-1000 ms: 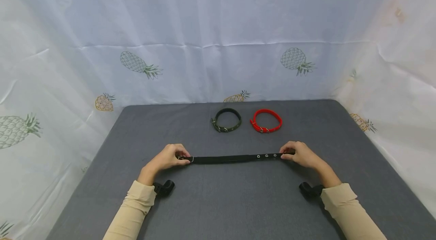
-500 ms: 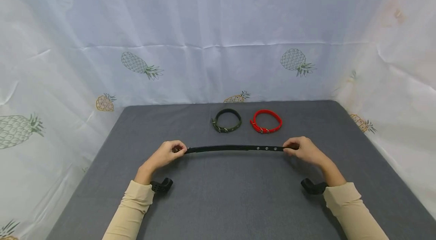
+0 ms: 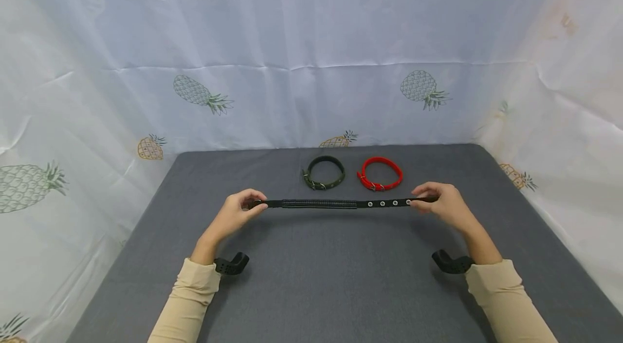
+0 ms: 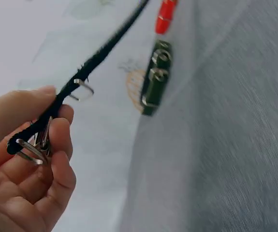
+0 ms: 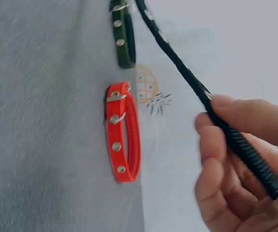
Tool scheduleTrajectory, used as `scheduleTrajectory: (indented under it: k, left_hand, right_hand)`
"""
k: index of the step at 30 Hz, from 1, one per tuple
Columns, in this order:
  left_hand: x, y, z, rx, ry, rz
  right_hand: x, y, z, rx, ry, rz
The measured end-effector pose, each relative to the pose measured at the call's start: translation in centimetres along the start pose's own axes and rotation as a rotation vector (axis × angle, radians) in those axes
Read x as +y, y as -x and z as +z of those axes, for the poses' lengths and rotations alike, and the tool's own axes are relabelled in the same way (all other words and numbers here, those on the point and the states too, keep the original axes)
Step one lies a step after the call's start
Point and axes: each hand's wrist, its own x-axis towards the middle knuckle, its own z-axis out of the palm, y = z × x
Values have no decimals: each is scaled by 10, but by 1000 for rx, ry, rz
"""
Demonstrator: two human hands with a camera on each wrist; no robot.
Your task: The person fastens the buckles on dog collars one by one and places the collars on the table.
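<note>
A black collar [image 3: 318, 204] is stretched straight between my two hands, above the grey table. My left hand [image 3: 237, 210] pinches its buckle end between thumb and fingers; in the left wrist view the silver buckle [image 4: 32, 152] lies inside the curled fingers, with a metal loop [image 4: 83, 91] just beyond the thumb. At the other end, beside the row of metal eyelets [image 3: 382, 203], my right hand [image 3: 444, 205] pinches the strap. The strap's tip [image 5: 255, 162] runs back over the right palm in the right wrist view.
Behind the black collar, a dark green collar [image 3: 309, 176] and a red collar [image 3: 400, 172] stand on the grey table [image 3: 321, 289], each buckled into a ring. A white curtain [image 3: 302, 105] with pineapple prints hangs along the table's back and sides.
Both hands have moved away from me, carrying the black collar up and toward the rings. It bowed slightly half a second ago and is straight now. The green and red collars have stayed put.
</note>
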Motion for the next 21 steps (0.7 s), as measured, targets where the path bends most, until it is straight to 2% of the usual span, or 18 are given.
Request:
scheduleTrajectory:
  k: [5, 10, 17, 21]
  left_hand:
    - [8, -1, 1, 56, 18, 9]
    - [15, -3, 3, 98, 53, 39]
    - [25, -4, 9, 171, 176, 123]
    - [32, -5, 15, 225, 251, 168]
  right_hand:
    - [-6, 1, 4, 129, -95, 2]
    - [-10, 0, 13, 206, -220, -80]
    - [-18, -6, 24, 171, -481, -260]
    - [-29, -8, 31, 133, -548, -298]
